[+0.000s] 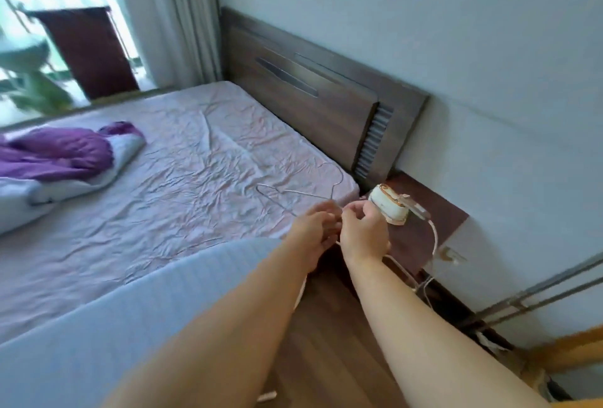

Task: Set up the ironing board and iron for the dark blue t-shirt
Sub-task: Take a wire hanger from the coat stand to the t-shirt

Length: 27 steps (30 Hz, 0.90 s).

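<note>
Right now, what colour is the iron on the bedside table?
The iron is cream white with orange-brown trim, seen in the head view.

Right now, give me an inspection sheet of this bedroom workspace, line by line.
Surface: dark brown wooden bedside table beside the bed; pale pink wrinkled bedsheet.
Job's things: small white iron with orange trim stands on the bedside table; grey-blue striped padded board lies on the bed's near edge; no dark blue t-shirt seen.
Clutter: thin wire clothes hanger and purple-and-white bundled cloth on the sheet.
Grippers: left hand and right hand together, fingers pinching the cord.
Cables: white power cord runs from the iron down past the table.
Surroundings: dark wooden headboard, grey curtain.
</note>
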### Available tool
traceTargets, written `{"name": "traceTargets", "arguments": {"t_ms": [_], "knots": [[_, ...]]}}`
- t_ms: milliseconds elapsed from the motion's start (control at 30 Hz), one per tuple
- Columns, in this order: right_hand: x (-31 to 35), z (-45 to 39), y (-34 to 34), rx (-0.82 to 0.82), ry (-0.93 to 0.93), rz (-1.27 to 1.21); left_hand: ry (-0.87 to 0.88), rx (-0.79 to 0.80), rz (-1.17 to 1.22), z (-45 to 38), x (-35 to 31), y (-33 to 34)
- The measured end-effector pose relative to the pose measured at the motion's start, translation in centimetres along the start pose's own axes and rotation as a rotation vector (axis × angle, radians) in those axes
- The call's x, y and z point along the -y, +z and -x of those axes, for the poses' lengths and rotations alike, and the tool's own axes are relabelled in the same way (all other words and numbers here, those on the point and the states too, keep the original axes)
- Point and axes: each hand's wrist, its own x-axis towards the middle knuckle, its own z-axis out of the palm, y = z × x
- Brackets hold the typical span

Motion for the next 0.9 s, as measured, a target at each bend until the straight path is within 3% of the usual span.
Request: {"name": "traceTargets", "arguments": {"t_ms": [233,467,900], "knots": [[3.8,5.4,7.8,0.406,-0.203,-0.046,0.163,-0.206,0.137,4.1,-2.6,-9.9],[5.3,12.2,12.2,0.782,-0.322,-0.031,0.292,-0.554,0.305,9.8,-1.5,-16.8],[7.0,30.0,17.4,1.244,-0.65,-0.004,0.485,-1.032,0.55,24.9,1.6,-28.5]]}}
